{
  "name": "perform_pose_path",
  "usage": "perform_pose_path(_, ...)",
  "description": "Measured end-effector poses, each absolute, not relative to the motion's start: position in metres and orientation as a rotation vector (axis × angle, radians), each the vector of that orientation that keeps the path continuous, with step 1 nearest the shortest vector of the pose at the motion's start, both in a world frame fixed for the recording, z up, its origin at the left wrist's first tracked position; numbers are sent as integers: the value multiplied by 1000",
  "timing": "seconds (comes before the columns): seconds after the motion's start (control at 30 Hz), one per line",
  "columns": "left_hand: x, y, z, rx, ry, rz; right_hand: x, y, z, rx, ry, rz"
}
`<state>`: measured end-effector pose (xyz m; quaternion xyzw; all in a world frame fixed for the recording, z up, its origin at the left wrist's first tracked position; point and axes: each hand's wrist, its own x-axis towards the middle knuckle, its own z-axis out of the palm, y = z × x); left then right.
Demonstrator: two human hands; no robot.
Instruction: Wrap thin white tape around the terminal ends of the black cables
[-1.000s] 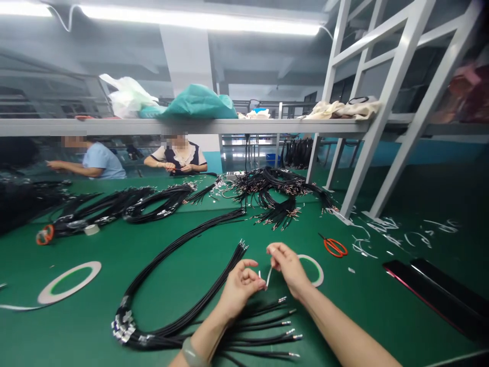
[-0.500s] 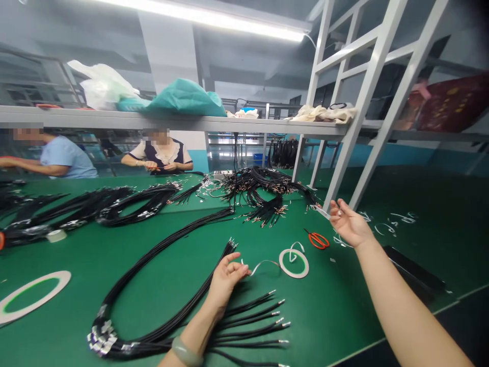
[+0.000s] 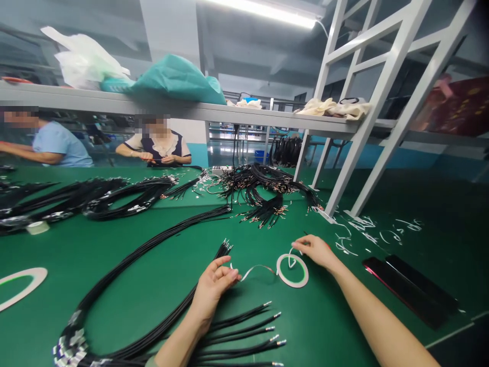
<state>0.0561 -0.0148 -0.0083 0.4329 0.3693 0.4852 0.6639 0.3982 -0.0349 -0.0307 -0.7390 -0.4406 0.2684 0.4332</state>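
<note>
Left hand [image 3: 214, 290] is hovering half-curled, its fingertips [image 3: 229, 273] just beside a white tape strip [image 3: 254, 270] running from the tape roll [image 3: 292, 270]. Right hand [image 3: 317, 253] is extending, fingers close together, at the roll's upper rim; grip cannot be told. The roll is lying on a green bench mat [image 3: 328, 326], with black cable bundles [image 3: 220, 253] left of it and a co-worker [image 3: 160, 145] working far beyond it.
</note>
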Motion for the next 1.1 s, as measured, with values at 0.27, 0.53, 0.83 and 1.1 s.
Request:
perform_pose_path(0.27, 58, -22, -5, 961, 775, 1022, 436, -31, -3, -2088, -744, 216)
perform_pose_path(0.53, 62, -31, -7, 1108, 734, 997, 365, -48, 31, -1964, -903, 64)
perform_pose_path(0.83, 62, -37, -5, 1052, 763, 1022, 210, -79, 18, -998, -1649, 1097)
perform_pose_path(1.1, 66, -41, 0, 1072, 753, 992, 229, -77, -1, -1112, -1538, 1145)
